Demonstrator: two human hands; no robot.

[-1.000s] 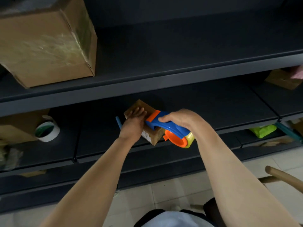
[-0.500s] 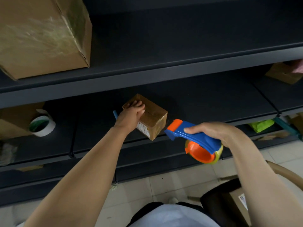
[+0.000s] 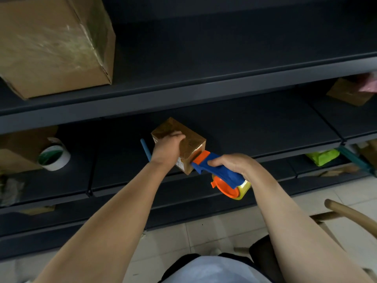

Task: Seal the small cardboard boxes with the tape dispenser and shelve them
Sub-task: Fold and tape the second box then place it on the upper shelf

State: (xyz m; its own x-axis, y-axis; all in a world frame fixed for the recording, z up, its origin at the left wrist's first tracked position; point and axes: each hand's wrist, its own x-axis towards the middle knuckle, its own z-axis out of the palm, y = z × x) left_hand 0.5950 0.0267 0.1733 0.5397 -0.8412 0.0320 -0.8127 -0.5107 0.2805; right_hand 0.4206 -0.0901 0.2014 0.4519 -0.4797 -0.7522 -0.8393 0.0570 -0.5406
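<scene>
Head view, small box: a small brown cardboard box (image 3: 193, 140) sits tilted, one corner towards the camera, near the front edge of the middle shelf; its top looks glossy, and a white printed label shows on its near side.
Head view, left hand: the left hand (image 3: 167, 149) lies over the box's top left part, its grip curled over the top and holding the box.
Head view, dispenser: a blue and orange plastic tape dispenser (image 3: 221, 173), its orange nose touching the box's lower right edge, with an orange wheel and a yellowish tape roll hanging below the handle.
Head view, right hand: the right hand (image 3: 234, 164) has its grip wrapped round the blue handle.
Beside the box: a thin blue stick (image 3: 145, 149) lies just left of the left wrist.
Middle shelf: a dark grey metal shelf (image 3: 265, 129); at its left a white tape roll with a green inside (image 3: 54, 158) stands near a brown carton; at far right, a flat brown box (image 3: 348, 93) under something pink.
Upper shelf: a large brown cardboard carton (image 3: 51, 43), streaked with clear tape, stands at the left.
Lower shelf: a lime-green packet (image 3: 323, 157) at the right.
Room: pale tiled floor (image 3: 214, 227); a curved wooden chair rail (image 3: 350, 213) at lower right.
</scene>
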